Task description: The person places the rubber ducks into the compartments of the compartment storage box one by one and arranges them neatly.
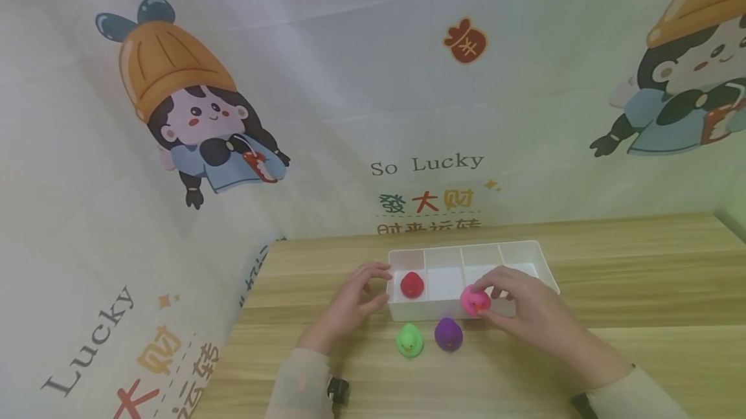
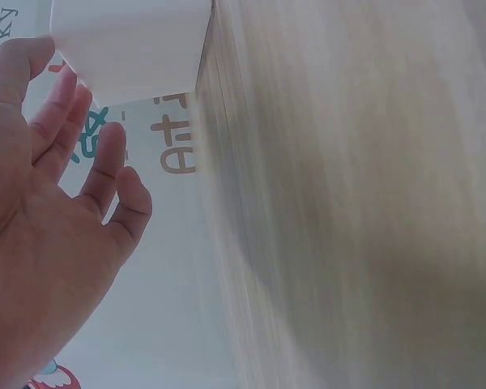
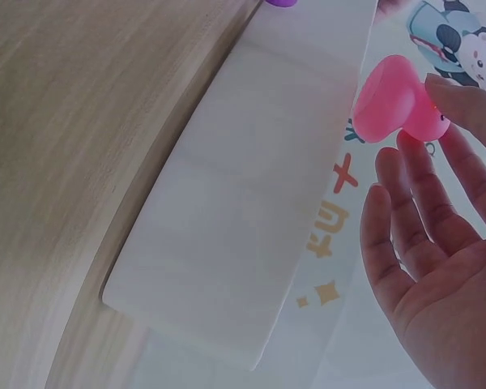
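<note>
My right hand point(image 1: 527, 302) pinches a pink rubber duck point(image 1: 474, 300) between thumb and fingers. It holds the duck at the front side of a white divided tray point(image 1: 402, 311); the right wrist view shows the duck point(image 3: 385, 101) above the tray's edge. My left hand point(image 1: 352, 302) is at the tray's left end with fingers loosely bent, and its fingertips are at the end wall point(image 2: 138, 57). A red duck point(image 1: 412, 285) sits in the leftmost compartment. On the table before the tray stand a green duck point(image 1: 410, 340) and a purple duck point(image 1: 449, 334).
The tray stands on a wood-grain table point(image 1: 653, 276), close to its back edge. Behind it hangs a printed cloth point(image 1: 350, 82) with cartoon figures and lettering. A dark strap piece point(image 1: 338, 390) is at the left wrist.
</note>
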### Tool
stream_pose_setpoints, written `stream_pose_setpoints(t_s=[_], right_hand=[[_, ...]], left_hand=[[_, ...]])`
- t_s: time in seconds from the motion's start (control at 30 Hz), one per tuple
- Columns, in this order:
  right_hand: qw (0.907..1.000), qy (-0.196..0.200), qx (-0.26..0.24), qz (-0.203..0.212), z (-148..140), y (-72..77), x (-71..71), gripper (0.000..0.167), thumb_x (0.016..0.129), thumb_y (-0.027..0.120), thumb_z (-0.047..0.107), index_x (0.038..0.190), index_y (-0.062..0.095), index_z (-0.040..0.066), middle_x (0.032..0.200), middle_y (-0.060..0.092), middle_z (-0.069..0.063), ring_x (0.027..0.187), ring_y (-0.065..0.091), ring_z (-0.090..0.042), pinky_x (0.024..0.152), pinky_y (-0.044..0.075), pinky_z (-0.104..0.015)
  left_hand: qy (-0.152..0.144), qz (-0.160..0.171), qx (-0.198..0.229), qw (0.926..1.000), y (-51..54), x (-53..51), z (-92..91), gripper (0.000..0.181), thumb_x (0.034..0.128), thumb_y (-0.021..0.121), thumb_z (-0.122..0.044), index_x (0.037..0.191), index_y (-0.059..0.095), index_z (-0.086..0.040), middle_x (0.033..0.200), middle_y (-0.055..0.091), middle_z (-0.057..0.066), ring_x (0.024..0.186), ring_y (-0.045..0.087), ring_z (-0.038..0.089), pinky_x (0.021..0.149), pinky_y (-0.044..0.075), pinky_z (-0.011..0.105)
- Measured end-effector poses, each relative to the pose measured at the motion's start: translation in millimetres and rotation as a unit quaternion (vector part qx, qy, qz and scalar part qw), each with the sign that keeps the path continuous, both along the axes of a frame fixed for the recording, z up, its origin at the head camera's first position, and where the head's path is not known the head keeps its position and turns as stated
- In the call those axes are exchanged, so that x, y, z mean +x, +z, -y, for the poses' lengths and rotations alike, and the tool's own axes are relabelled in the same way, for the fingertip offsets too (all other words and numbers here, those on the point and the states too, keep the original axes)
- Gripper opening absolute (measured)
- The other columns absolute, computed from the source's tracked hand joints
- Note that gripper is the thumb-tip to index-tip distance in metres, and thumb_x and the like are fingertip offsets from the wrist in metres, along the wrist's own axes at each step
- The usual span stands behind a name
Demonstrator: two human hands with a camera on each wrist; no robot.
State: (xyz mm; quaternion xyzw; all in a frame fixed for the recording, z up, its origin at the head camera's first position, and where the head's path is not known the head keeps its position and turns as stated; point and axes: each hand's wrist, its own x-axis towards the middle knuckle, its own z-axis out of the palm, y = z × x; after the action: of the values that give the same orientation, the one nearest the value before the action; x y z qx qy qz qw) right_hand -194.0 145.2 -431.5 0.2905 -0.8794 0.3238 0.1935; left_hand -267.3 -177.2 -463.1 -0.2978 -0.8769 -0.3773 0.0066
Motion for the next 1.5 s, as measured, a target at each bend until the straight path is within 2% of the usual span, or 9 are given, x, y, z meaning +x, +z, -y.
stream_pose_setpoints(t_s=[0.43, 0.63, 0.83, 1.03, 1.27, 1.5], right_hand=[[1.0, 0.008, 0.004, 0.0, 7, 0.4, -8.4, 0.028, 0.071, 0.073, 0.027, 0.096, 0.06, 0.026, 0.094, 0.055, 0.019, 0.078, 0.051, -0.005, 0.067, 0.046, -0.027], [1.0, 0.002, 0.006, -0.002, 11, 4.2, -13.5, 0.029, 0.07, 0.073, 0.03, 0.096, 0.06, 0.028, 0.094, 0.055, 0.019, 0.079, 0.051, -0.004, 0.068, 0.045, -0.028], [0.9998, -0.01, 0.009, 0.017, 13, 4.3, -15.0, 0.03, 0.068, 0.075, 0.028, 0.095, 0.06, 0.028, 0.093, 0.055, 0.02, 0.079, 0.051, -0.003, 0.068, 0.044, -0.027], [0.9994, -0.021, 0.015, 0.024, 17, 5.4, -18.5, 0.031, 0.069, 0.075, 0.027, 0.096, 0.06, 0.028, 0.094, 0.054, 0.02, 0.079, 0.05, -0.004, 0.069, 0.044, -0.025], [0.9993, -0.021, 0.02, 0.022, 23, 8.9, -24.0, 0.032, 0.068, 0.075, 0.026, 0.096, 0.06, 0.026, 0.093, 0.054, 0.019, 0.077, 0.051, -0.004, 0.068, 0.045, -0.025], [0.999, -0.023, 0.028, 0.027, 26, 9.1, -27.0, 0.032, 0.069, 0.075, 0.027, 0.097, 0.06, 0.026, 0.093, 0.054, 0.018, 0.078, 0.052, -0.007, 0.067, 0.044, -0.026]], left_hand=[[-0.011, -0.01, 0.012, 0.9998, -2.4, 0.3, -0.5, 0.033, 0.0817, 0.062, -0.011, 0.113, 0.052, -0.01, 0.131, 0.039, 0.0, 0.101, 0.044, 0.027, 0.08, 0.04, 0.042], [-0.008, -0.008, 0.007, 0.9999, -3.6, 1.6, -0.1, 0.033, 0.082, 0.062, -0.013, 0.113, 0.052, -0.011, 0.132, 0.039, -0.001, 0.099, 0.046, 0.026, 0.079, 0.041, 0.04], [0.0, 0.006, 0.005, 1.0, -6.5, 4.4, -0.8, 0.033, 0.0825, 0.062, -0.014, 0.114, 0.051, -0.013, 0.132, 0.038, -0.005, 0.098, 0.045, 0.025, 0.079, 0.041, 0.04], [0.001, 0.006, 0.011, 0.9999, -3.9, 4.1, -1.1, 0.034, 0.0827, 0.061, -0.014, 0.115, 0.051, -0.013, 0.132, 0.037, -0.005, 0.098, 0.045, 0.027, 0.078, 0.042, 0.042], [0.005, 0.003, 0.006, 1.0, 0.4, 1.7, -0.5, 0.033, 0.0832, 0.061, -0.015, 0.114, 0.051, -0.014, 0.132, 0.037, -0.004, 0.097, 0.045, 0.023, 0.079, 0.041, 0.04], [0.0, 0.005, 0.007, 1.0, 0.3, 1.0, -0.4, 0.032, 0.0834, 0.061, -0.016, 0.114, 0.051, -0.014, 0.132, 0.038, -0.005, 0.098, 0.045, 0.028, 0.079, 0.041, 0.042]])
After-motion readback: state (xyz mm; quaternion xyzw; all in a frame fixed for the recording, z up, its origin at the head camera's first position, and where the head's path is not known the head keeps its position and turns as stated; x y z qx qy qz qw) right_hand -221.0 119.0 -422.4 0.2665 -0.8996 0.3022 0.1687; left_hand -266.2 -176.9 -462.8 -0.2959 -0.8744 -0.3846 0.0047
